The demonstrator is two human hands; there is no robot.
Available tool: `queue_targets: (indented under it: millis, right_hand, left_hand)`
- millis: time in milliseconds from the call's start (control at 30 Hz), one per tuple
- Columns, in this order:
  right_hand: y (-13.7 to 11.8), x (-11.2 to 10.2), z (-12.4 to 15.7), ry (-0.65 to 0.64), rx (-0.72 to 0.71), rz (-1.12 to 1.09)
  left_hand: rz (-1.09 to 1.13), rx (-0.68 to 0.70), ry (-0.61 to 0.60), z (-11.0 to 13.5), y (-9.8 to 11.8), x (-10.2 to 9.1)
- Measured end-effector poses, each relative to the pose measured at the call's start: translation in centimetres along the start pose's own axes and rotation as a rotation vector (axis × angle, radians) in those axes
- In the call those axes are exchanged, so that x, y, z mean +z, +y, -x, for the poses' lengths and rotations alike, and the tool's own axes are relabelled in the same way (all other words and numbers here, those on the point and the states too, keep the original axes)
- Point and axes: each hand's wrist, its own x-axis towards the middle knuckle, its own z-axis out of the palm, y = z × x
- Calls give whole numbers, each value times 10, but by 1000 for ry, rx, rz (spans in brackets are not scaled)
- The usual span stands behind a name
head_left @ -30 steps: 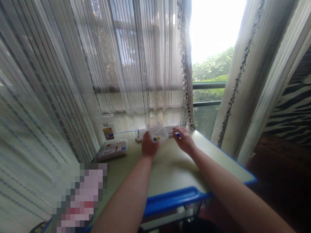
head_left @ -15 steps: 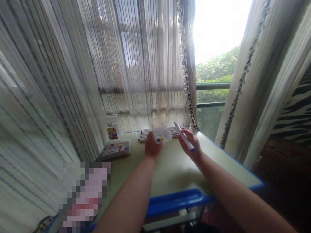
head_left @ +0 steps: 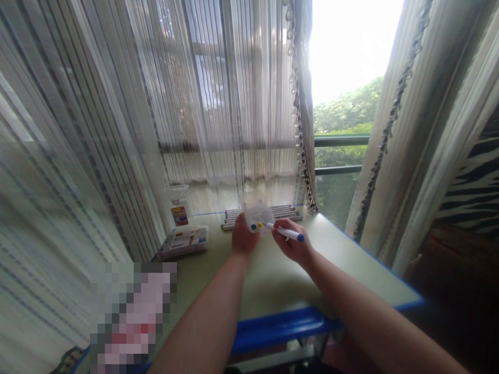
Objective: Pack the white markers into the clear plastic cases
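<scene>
My left hand (head_left: 245,238) is closed around the left side of a clear plastic case (head_left: 260,213), which is tilted toward me above the table. At its near end, the ends of a dark and a yellow marker show inside. My right hand (head_left: 292,243) grips a white marker (head_left: 289,232) with a blue end pointing right. The marker's other end reaches the case's opening on its right side; whether it touches the case I cannot tell. Behind the case, several markers (head_left: 231,220) lie in a row on the table.
The light table (head_left: 280,280) has a blue edge. At its left stand a flat printed marker box (head_left: 185,240) and a clear upright container (head_left: 178,205) with a colourful label. A blurred pink item (head_left: 142,306) lies at the near left. Curtains (head_left: 218,130) hang behind the table.
My right hand has moved left with the white marker, bringing its front end to the case. The marker has turned from steep to nearly level. My left hand still holds the case.
</scene>
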Motion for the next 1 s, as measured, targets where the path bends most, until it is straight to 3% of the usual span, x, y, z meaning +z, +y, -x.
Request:
queue_targets:
  millis: [433, 700, 1000]
  right_hand:
    - [6, 1, -2, -30, 125, -73]
    - [8, 3, -2, 239, 113, -5]
    - [4, -1, -5, 244, -90, 133]
  left_hand:
    - [-27, 46, -33, 0, 1, 1]
    - [-28, 58, -34, 0, 1, 0]
    - [-5, 41, -27, 0, -1, 2]
